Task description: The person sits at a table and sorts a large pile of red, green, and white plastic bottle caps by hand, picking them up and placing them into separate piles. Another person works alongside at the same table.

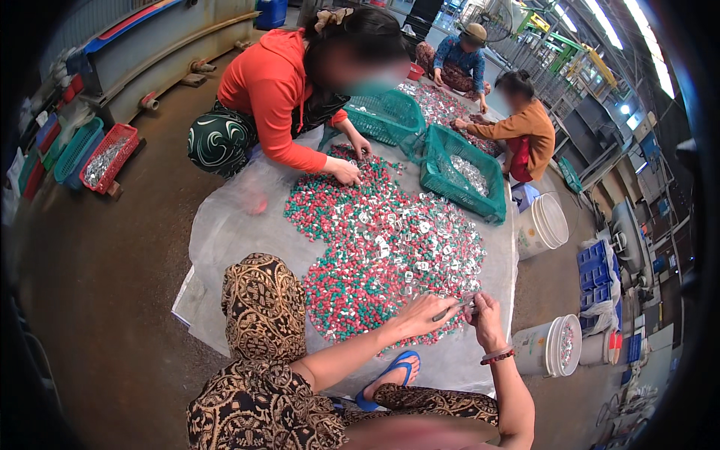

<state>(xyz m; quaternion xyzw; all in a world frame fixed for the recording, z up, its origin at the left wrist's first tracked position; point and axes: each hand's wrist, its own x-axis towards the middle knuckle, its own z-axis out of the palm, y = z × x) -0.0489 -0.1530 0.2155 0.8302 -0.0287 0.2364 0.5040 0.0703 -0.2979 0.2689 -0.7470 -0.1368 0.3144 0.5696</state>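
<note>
Left hand (421,318): closed on slim dark tool (441,314), held over near right edge of pile (349,292). Right hand (489,322): fingers pinched near tool's far end; whether piece held, cannot tell. Advisable: wrists steady, work low. Pile: small red, green, silvery pieces on pale sheet (236,221). Beyond: green basket (454,193). Rightward: white bucket (531,350).

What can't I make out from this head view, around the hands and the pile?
All in the head view:
- Full shape of the dark item in the left hand: partly covered by fingers.
- What lies between the fingertips of the right hand: too small, partly covered by fingers.
- Single pieces in the far pile: too small.
- Fill depth of the near white bucket: hidden by its wall.
</note>
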